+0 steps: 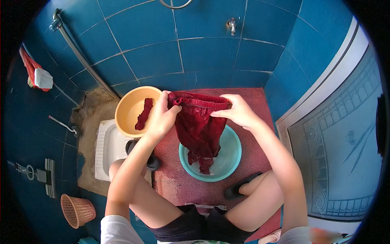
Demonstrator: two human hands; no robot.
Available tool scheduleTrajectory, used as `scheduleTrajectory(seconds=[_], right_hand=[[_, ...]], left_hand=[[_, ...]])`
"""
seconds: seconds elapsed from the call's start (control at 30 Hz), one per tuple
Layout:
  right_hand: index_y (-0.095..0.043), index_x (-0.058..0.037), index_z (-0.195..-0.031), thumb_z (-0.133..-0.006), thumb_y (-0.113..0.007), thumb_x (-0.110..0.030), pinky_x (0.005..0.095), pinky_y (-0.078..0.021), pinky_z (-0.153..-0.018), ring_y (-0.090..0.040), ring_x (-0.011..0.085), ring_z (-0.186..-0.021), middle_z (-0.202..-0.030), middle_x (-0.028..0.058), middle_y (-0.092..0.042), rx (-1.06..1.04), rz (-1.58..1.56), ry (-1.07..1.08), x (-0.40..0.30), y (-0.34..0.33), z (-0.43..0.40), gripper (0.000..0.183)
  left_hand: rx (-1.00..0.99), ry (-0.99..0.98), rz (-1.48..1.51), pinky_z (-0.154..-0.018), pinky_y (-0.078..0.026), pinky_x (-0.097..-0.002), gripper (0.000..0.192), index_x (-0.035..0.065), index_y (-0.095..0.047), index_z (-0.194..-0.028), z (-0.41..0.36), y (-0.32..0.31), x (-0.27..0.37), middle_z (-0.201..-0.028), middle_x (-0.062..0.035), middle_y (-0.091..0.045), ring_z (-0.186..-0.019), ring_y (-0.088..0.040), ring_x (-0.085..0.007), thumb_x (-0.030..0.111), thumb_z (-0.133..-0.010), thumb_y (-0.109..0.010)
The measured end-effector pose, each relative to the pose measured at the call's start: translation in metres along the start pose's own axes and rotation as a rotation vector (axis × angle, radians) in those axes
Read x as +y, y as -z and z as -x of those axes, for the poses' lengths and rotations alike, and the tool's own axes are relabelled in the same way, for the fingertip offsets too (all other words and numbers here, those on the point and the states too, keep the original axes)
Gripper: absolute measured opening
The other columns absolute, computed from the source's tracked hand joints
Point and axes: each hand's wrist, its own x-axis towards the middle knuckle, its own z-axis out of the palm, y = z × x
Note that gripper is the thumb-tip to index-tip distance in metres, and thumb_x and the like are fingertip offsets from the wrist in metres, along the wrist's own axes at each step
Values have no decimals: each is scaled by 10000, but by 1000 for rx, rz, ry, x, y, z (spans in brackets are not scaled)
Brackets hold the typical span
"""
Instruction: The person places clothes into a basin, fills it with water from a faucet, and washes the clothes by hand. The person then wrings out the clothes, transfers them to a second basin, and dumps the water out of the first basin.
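A wet dark-red garment (199, 125) with a gathered elastic waistband hangs between my two hands. My left hand (163, 117) grips the left end of the waistband, and my right hand (236, 111) pinches its right end. The lower part of the cloth drops into a turquoise basin (233, 158) that holds water. To the left, a yellow-orange basin (126, 113) contains a twisted roll of dark-red cloth (143, 114). My left forearm passes close by that basin's right side.
The turquoise basin stands on a red woven mat (170, 152) between my feet. A white squat toilet (103, 149) lies left, under the yellow basin's edge. A pink plastic basket (77, 210), a wall tap (232, 26), a pipe (86, 64) and a glass-panelled door (341, 137) surround me.
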Motion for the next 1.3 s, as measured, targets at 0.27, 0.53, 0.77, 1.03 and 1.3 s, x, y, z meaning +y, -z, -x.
scheduleTrajectory(seconds=[0.27,0.53,0.77,1.03,1.3], right_hand=[[-606,9,-903,-685,-697,-157,323,-480,-675,-638,219,-765,-811,149,-643,304,137,270,-9,-50,-5,289],[-618,-29,-726,-755,-638,-337,346,-445,-518,-589,275,-597,-665,116,-592,267,677,368,-46,-20,1,310],[-615,-49,-920,-801,-552,-170,294,-470,-598,-624,163,-684,-732,86,-643,308,321,210,15,45,-15,181],[-186,-17,-1369,-542,-796,-232,376,-426,-886,-505,300,-1100,-1252,234,-450,-666,1057,-564,233,69,10,1050],[66,-130,-1402,-492,-838,-299,382,-353,-981,-400,305,-1208,-1348,153,-363,-230,795,-236,234,-48,20,1293]], left_hand=[[14,-398,-315,-886,-420,-373,854,-25,-265,-1120,21,-38,-8,-1042,-185,-477,-1028,-518,-296,228,-537,-837],[65,-324,-163,-755,-463,-318,519,11,-348,-1012,-1,-45,-4,-887,-125,-534,-859,-567,-204,51,-660,-727],[155,-211,-73,-757,-444,-263,420,40,-423,-915,-16,-31,33,-853,-37,-534,-830,-525,-113,-30,-618,-712],[14,-402,-251,-743,-438,-246,402,64,-501,-871,-55,-53,181,-810,4,-565,-781,-530,-88,-20,-575,-759],[-53,-541,-348,-883,-411,-302,405,42,-553,-993,-59,-11,312,-949,-54,-619,-879,-582,-162,23,-635,-742]])
